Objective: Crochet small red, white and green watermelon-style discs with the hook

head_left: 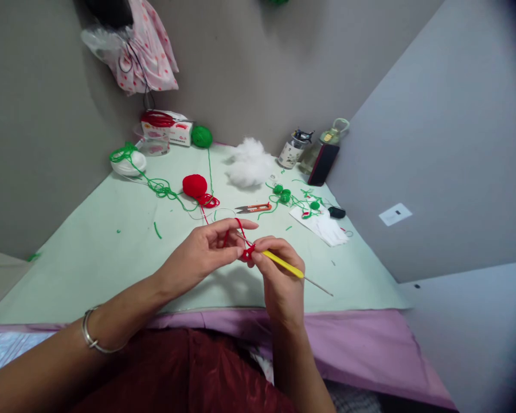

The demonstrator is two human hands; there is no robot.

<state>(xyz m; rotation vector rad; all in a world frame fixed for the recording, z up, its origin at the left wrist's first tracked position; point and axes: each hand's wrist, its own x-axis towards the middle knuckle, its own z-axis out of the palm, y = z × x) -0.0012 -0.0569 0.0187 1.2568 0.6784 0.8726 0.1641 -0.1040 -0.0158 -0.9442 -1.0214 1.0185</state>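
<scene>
One pale tabletop [112,258] is overhung by the left hand [200,249], pinched at thumb and fingers with index finger extended, and by the right hand [281,281], closed around a yellow-handled hook [284,264]. Beyond the left hand, a red yarn ball [195,186] is set. Between the hands, small red crochet work [247,253] is gripped by both sets of fingertips.

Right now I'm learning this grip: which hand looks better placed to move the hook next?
Probably the right hand: it holds the yellow-handled hook, while the left hand pinches the red piece.
</scene>
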